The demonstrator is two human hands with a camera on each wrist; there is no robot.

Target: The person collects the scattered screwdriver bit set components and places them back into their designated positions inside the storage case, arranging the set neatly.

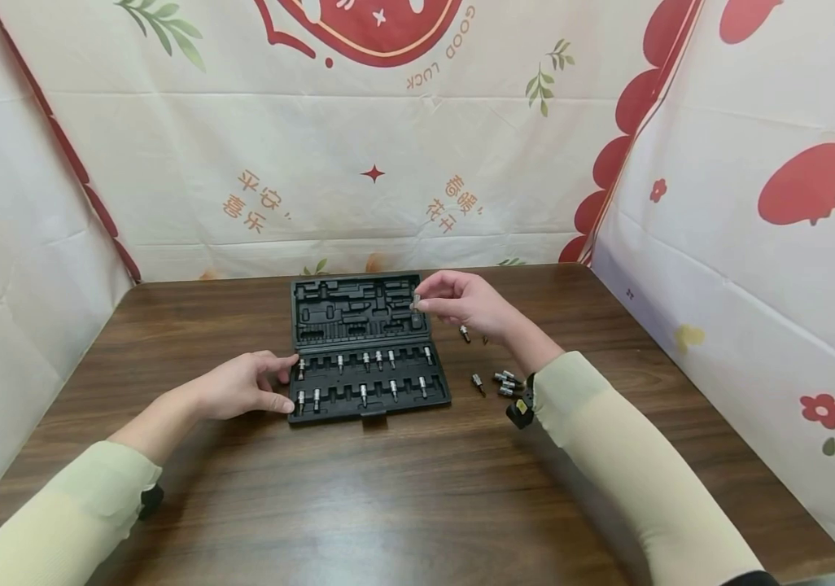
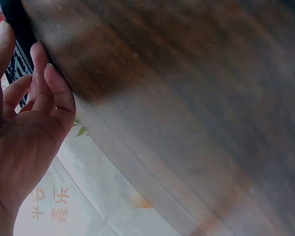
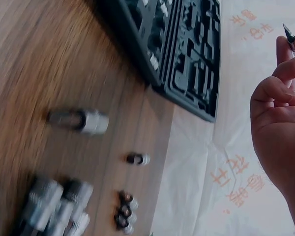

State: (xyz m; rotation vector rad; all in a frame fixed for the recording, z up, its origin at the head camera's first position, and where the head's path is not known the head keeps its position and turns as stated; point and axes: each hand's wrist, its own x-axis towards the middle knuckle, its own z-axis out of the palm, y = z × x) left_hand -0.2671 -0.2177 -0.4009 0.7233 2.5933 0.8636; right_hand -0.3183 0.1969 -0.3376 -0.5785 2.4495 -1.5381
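The right hand [image 1: 465,299] pinches what looks like a bit socket [image 1: 416,302] near an open black tool case [image 1: 351,375]; the left hand [image 1: 247,387], fingers relaxed, touches the case's left edge.

The socket case [image 1: 351,375] is matt moulded plastic; the bit sockets [image 1: 478,384] are shiny, silvery metal with duller tips. The tabletop [image 1: 425,505] looks like smooth, softly glossy wood; past its far edge hangs creased, cloth-like sheeting [image 1: 388,130]. The sleeves [image 1: 615,456] are matt knit cloth.
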